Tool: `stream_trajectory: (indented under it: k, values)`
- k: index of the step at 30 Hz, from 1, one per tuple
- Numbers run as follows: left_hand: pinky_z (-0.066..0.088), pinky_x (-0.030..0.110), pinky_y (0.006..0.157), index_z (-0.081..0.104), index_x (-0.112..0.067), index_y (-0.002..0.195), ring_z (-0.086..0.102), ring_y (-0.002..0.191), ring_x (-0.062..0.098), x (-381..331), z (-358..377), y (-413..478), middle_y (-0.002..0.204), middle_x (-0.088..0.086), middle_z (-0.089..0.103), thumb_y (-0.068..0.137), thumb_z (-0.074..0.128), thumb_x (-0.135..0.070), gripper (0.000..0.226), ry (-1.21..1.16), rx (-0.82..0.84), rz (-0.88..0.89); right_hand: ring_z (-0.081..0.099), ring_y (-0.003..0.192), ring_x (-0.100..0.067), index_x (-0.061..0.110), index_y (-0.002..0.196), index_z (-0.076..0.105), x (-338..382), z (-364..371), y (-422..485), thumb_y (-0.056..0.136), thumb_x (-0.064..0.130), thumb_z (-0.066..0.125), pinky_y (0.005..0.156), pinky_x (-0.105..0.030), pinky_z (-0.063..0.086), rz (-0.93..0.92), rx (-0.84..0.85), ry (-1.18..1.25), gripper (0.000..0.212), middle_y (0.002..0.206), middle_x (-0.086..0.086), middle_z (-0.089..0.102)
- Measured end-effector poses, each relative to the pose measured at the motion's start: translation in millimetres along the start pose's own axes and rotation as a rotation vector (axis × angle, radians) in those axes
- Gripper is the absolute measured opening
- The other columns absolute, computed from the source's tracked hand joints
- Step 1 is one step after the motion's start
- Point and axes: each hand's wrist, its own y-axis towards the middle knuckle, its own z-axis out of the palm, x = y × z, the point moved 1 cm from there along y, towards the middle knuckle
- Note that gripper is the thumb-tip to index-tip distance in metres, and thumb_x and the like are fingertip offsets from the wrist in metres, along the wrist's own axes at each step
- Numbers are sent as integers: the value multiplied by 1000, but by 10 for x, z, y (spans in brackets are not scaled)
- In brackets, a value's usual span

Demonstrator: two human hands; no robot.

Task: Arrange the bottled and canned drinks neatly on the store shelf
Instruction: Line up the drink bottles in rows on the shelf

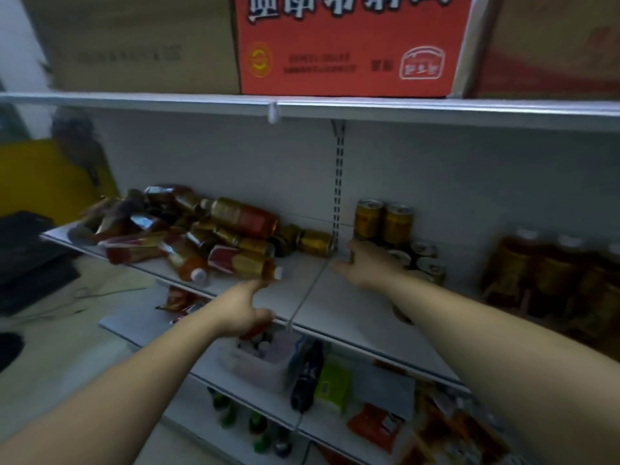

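Note:
A jumbled pile of lying tea bottles and gold cans covers the left part of the white shelf. One red-labelled bottle lies at the pile's front, white cap to the right. My left hand reaches toward it with fingers apart, its fingertip just short of the cap end. A gold can lies beside the shelf upright. My right hand hovers spread and empty just right of that can, in front of two stacked upright gold cans and lower cans.
Upright amber bottles stand at the far right of the shelf. Cardboard boxes, one red, sit on the shelf above. Lower shelves hold a clear plastic tub, snack packs and green bottles. A dark desk edge is at the left.

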Motion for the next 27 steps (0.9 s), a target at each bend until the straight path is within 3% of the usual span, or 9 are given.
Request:
stream_trajectory:
  k: [4,6,9,11,14,18,23,27]
  values:
    - [41,28,94,23,-23,149,48,125,18,446,-151,159,155,0,25,89,59,-44,73,-21,-10,-47,44,130,-29,20,148,31,366,298,444,90,61,49,101,-35,41,-28,74,-30,73,149,-9,39]
    - [44,31,94,25,-22,148,50,123,21,675,-233,302,153,2,28,88,60,-43,72,-22,-37,-82,36,137,-28,19,152,24,504,451,682,90,61,49,107,-36,36,-43,103,-15,79,156,-8,29]
    - [43,35,96,33,-16,143,48,120,26,1001,-382,526,147,8,34,86,64,-41,70,35,-146,-138,36,137,-29,16,151,25,678,694,1070,88,64,50,106,-38,37,-92,151,-46,83,155,-9,29]
    - [39,35,99,35,-14,142,43,124,28,1207,-478,678,145,10,36,85,66,-36,68,106,-214,-153,43,131,-29,16,150,25,794,843,1298,85,66,52,99,-38,43,-123,210,-46,86,152,-10,35]
    - [28,35,109,25,-18,148,29,137,29,1493,-579,893,154,9,24,86,65,-23,73,250,-224,-173,52,119,-28,17,149,25,921,1079,1536,79,70,57,92,-39,49,-144,317,1,93,143,-9,45]
    - [19,43,116,6,-29,151,3,147,25,1804,-660,1132,160,0,1,87,53,-3,83,426,-165,-159,48,126,-27,28,153,9,911,1413,1551,66,81,59,96,-42,47,-77,355,156,113,147,-5,40]
    - [1,50,118,-5,-31,150,-14,145,26,2123,-695,1387,159,-1,-11,86,54,-8,90,689,-70,39,42,131,-22,29,151,17,876,1515,1490,74,66,67,99,-36,43,-19,248,270,99,150,0,35]
    - [5,46,119,14,-25,150,2,147,21,2171,-791,1534,159,0,12,87,62,-26,80,687,-91,236,50,120,-19,32,145,28,960,1472,1486,71,60,73,93,-32,45,65,250,284,91,140,1,46]
